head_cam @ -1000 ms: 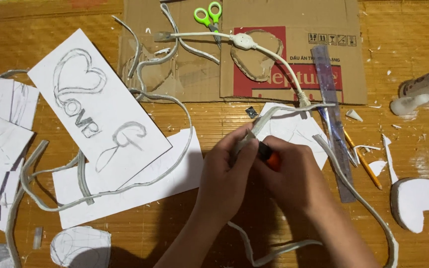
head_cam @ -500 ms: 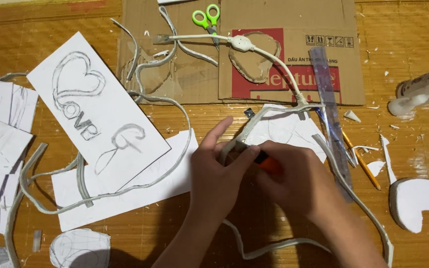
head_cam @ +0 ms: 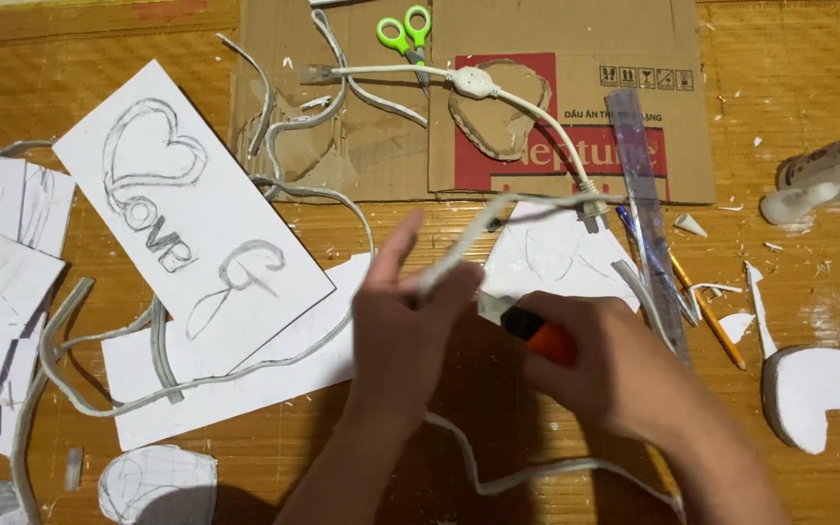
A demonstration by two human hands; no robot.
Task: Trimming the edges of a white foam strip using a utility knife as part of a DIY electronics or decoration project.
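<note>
1. The strip [head_cam: 459, 255] is a long, thin, grey-white band in the middle of the frame. It runs up from the left hand toward the upper right, then loops down below both arms.
2. The left hand [head_cam: 402, 326] pinches the strip between thumb and fingers. One finger sticks up, a bit blurry.
3. The right hand [head_cam: 614, 374] is closed around a knife [head_cam: 537, 332] with an orange and black body. Its tip sits just beside the strip, close to the left hand.
4. The strip looks light and bendy, like foam or soft card. It sags where nothing holds it. I think it could tear or kink if pulled hard, so it is best held close to the spot by the knife, with a soft pinch.
5. Under the hands lies white paper [head_cam: 556, 258] on the surface [head_cam: 809, 117], which looks like a woven mat.
6. Right of the hands are a clear ruler [head_cam: 646, 194] and a pencil [head_cam: 702, 316]. Farther right is a white heart [head_cam: 819, 394].
7. At the far right edge lies a glue bottle [head_cam: 828, 175].
8. At the top is flat cardboard [head_cam: 576, 58] with green scissors [head_cam: 405, 29] and a white cord [head_cam: 498, 92] on it.
9. On the left is a sheet [head_cam: 192, 209] with a drawn heart and letters. More grey strips curl around it.
</note>
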